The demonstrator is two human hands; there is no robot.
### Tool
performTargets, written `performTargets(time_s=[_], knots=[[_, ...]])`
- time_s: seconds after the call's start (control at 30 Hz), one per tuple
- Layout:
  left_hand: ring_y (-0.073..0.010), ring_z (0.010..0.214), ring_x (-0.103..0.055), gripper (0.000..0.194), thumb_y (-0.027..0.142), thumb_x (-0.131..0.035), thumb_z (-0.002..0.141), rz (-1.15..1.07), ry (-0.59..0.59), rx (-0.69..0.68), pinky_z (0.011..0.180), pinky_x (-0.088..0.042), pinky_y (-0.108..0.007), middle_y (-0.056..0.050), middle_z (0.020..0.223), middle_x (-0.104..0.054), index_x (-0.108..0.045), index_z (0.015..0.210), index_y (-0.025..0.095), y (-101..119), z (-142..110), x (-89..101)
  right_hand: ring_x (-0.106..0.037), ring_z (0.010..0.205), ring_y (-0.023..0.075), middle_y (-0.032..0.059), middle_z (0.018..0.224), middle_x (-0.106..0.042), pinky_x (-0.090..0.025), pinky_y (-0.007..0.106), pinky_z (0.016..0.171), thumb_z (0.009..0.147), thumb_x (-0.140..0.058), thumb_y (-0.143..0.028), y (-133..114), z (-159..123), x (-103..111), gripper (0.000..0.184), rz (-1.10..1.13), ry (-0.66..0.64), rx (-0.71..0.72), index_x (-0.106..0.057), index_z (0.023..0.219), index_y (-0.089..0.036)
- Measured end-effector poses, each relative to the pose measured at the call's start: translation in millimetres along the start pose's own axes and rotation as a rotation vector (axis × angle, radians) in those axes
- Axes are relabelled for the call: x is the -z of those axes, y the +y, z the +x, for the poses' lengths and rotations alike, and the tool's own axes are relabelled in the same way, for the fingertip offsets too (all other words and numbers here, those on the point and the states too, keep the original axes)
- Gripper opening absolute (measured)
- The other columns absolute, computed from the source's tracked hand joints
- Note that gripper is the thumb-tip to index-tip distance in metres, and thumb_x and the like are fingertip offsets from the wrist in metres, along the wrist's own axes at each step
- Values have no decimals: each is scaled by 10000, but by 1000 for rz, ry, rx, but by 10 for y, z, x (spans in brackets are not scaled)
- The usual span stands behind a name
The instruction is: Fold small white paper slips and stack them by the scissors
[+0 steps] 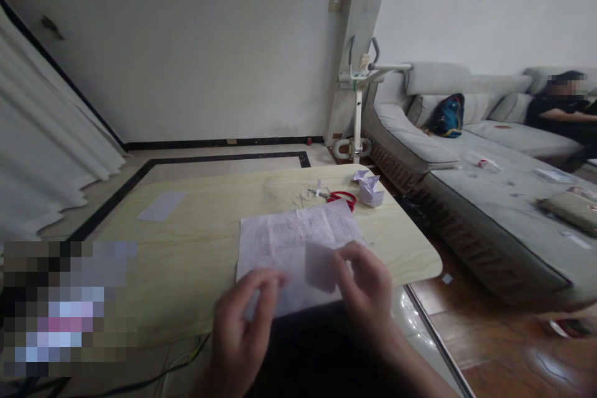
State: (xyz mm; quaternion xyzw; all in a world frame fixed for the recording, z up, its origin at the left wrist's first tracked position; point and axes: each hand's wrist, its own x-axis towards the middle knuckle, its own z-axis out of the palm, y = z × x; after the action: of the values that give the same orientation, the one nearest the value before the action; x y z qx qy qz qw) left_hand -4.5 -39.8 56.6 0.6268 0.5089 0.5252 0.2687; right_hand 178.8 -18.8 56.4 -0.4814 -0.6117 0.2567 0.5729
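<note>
A small square piece of paper is pinched between the thumb and fingers of my right hand. It hangs over a large creased sheet of paper with faint print or writing, lying near the table's front edge. My left hand is over the sheet's lower left part, its thumb and index tips brought together. Blur hides whether anything is between them. Beyond the sheet lie red-handled scissors, thin scraps and crumpled or folded paper.
A pale wooden table bears another paper piece at its far left. The lower left is pixelated. On the right stand a grey sofa with a blue bag and a seated person. White exercise equipment stands behind the table.
</note>
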Motion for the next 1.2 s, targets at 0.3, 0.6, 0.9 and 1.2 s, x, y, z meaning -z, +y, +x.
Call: performTargets(time_s=[0.3, 0.6, 0.9, 1.2], knots=[[-197, 788, -718, 146, 272, -608, 886, -34, -199, 53, 699, -559, -232, -25, 858, -775, -716, 951, 198, 31, 18, -161, -629, 686, 206, 72, 784, -688, -514, 324, 601, 816, -657, -164, -90, -56, -104, 182, -151, -235, 289, -683, 995, -185], [-163, 606, -649, 235, 297, -555, 894, -88, -113, 213, 532, -499, -193, 1, 654, -697, -694, 741, 185, 57, 63, -145, -534, 625, 160, 7, 738, -597, -455, 287, 579, 835, -632, -221, -124, -36, -6, 144, 4, -155, 36, -654, 978, -211], [-139, 561, -562, 271, 328, -578, 862, -74, -156, 237, 523, -461, -184, 35, 562, -565, -599, 624, 200, 47, 24, -171, -445, 552, 131, -28, 565, -494, -361, 242, 505, 830, -611, -356, -160, 23, -24, 269, 178, -304, -349, -566, 625, -188], [-141, 589, -597, 231, 298, -568, 873, -123, -153, 233, 528, -468, -180, 17, 619, -644, -665, 691, 193, 53, 32, -154, -459, 557, 124, -18, 591, -538, -363, 226, 489, 839, -630, -372, -132, 7, -35, 262, 272, -368, -416, -614, 667, -174]])
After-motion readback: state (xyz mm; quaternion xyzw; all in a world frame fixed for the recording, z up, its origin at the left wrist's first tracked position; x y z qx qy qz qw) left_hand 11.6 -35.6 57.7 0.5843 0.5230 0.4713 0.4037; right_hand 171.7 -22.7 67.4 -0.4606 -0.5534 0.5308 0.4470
